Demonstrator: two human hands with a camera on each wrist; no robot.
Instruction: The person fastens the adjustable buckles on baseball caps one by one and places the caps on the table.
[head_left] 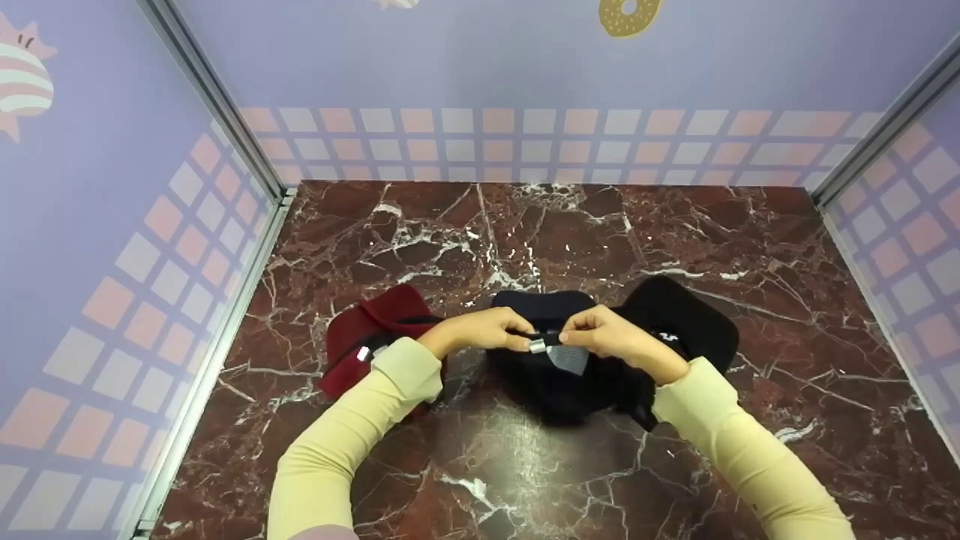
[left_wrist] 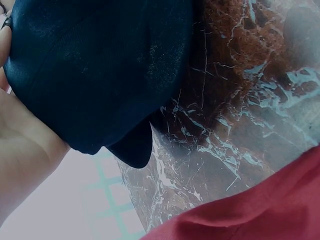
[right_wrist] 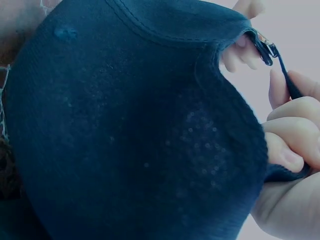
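Observation:
A dark baseball cap [head_left: 544,390] is in the middle of the head view, its brim pointing away. My left hand [head_left: 480,328] pinches the back strap beside its silver buckle [head_left: 537,345]. From the other side, my right hand [head_left: 606,331] pinches the dark strap [head_left: 553,340] between thumb and fingers. The right wrist view shows the strap [right_wrist: 286,75] running from the buckle to the curled right fingers [right_wrist: 297,120]. The crown [left_wrist: 100,70] fills much of the left wrist view, and most of the left fingers are hidden there.
On the left lies a red cap [head_left: 397,306] with a small white tag [head_left: 363,353]. A black cap [head_left: 694,319] lies on the right, against the middle one. The brown marble-patterned tabletop [head_left: 450,217] is bordered by patterned walls [head_left: 525,60] at the back and sides.

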